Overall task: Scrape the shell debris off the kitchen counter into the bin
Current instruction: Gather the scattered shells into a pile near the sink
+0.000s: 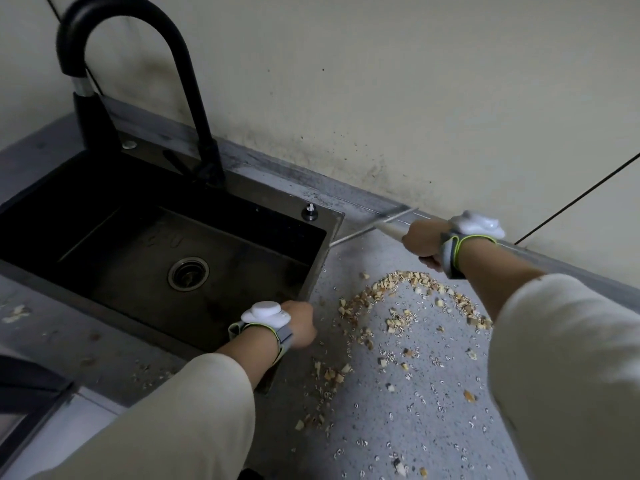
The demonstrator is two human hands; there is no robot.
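Grey speckled kitchen counter (pixel 433 427) runs along a cream wall (pixel 381 81) that is spotted with dark marks near its base, and a black sink (pixel 149 233) is set into the counter on the left, with a round metal drain (pixel 188 274) in its floor and a tall black arched faucet (pixel 114 64) rising at its back edge. Shell debris (pixel 391 306) lies scattered on the counter to the right of the sink: pale tan chips form a loose curved band, thickest at the far end near the right forearm, with thinner bits trailing toward the near edge and a few stray flakes on the counter strip in front of the sink. From the head camera, the left hand (pixel 299 325) is closed into a loose fist at the sink's front right corner, just beside the nearest chips; whether it pinches anything cannot be told. The right hand (pixel 424 242) is farther back near the wall, fingers wrapped around the pale handle of a thin-bladed scraper (pixel 374 226), whose long metal edge seems to lie low along the counter toward the sink's back right corner, though blur makes contact uncertain. Both wrists carry grey straps with white sensor pucks (pixel 266 312), and both arms wear beige sleeves (pixel 194 420).
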